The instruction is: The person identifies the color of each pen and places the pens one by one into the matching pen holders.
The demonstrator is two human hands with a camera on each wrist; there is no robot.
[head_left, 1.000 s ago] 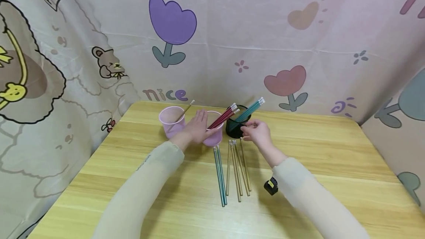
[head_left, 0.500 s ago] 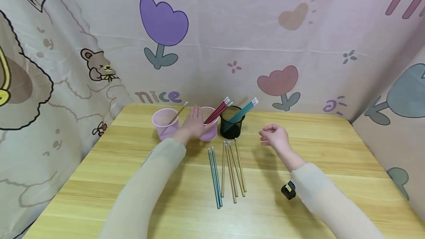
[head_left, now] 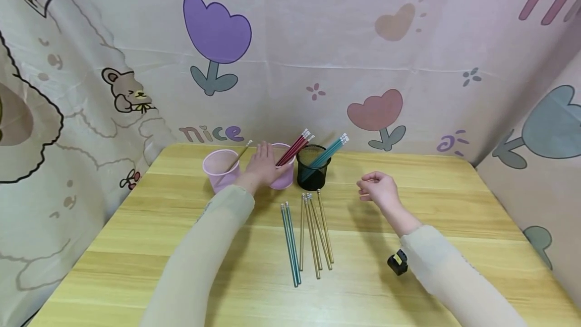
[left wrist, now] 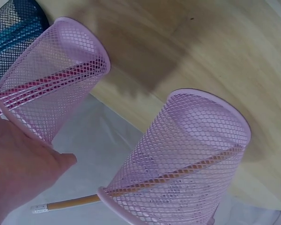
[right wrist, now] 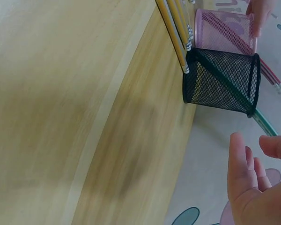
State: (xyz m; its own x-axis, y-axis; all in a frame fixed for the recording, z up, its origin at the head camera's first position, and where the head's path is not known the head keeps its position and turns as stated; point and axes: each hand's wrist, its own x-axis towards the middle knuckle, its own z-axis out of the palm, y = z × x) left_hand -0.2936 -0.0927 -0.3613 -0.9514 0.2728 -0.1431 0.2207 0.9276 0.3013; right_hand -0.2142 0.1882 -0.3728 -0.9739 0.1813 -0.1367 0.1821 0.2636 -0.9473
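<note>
In the head view, my left hand (head_left: 262, 165) holds the left side of the middle pink mesh pencil cup (head_left: 282, 179), thumb toward the front. Red pencils (head_left: 296, 146) lean out of this cup. Beside it stands a black mesh pencil cup (head_left: 312, 178) with teal pencils (head_left: 329, 153). My right hand (head_left: 380, 189) hovers to the right of the black cup, fingers loosely bent; in the right wrist view it is apart from the cup with nothing between the fingers. Another pink mesh cup (left wrist: 178, 154) holds one gold pencil (left wrist: 75, 202), on the left.
Two teal pencils (head_left: 290, 243) and several gold pencils (head_left: 314, 236) lie on the wooden table (head_left: 136, 266) before the cups. A printed curtain (head_left: 290, 100) hangs behind the table. A small black device (head_left: 398, 262) is by the right sleeve.
My right hand has left the black cup and moved right. The middle pink cup, with my left hand on it, has shifted back, more level with the black cup.
</note>
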